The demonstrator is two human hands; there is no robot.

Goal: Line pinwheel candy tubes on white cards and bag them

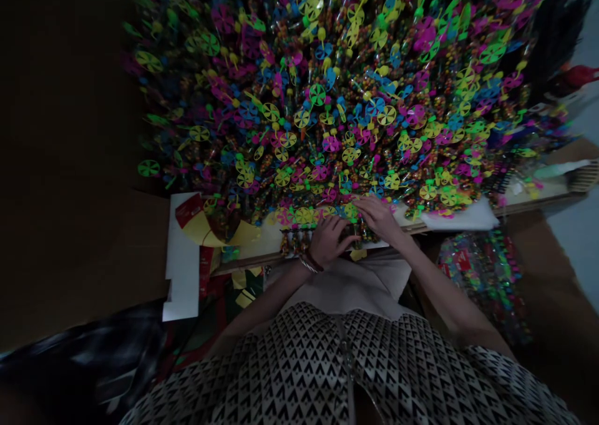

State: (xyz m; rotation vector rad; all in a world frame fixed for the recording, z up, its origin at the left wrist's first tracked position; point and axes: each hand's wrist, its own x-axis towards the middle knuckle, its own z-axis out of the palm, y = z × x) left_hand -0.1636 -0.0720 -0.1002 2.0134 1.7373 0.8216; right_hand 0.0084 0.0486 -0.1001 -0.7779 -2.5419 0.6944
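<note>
A row of small candy-filled toy tubes with fan-wheel tops lies along the near edge of the table. My left hand, with bracelets at its wrist, rests over the right part of this row, fingers spread and thumb stretched to the right. Just right of it, my right hand reaches over the row's right end. Its fingers stretch forward and left beside a yellow-green fan top. The undersides of both hands are hidden, and no firm hold on a tube shows.
A large heap of fan-topped toys covers the table behind my hands. Yellow and red card and a white board are at left. Bagged toys hang or lie low at right. A dark plaid cloth shows lower left.
</note>
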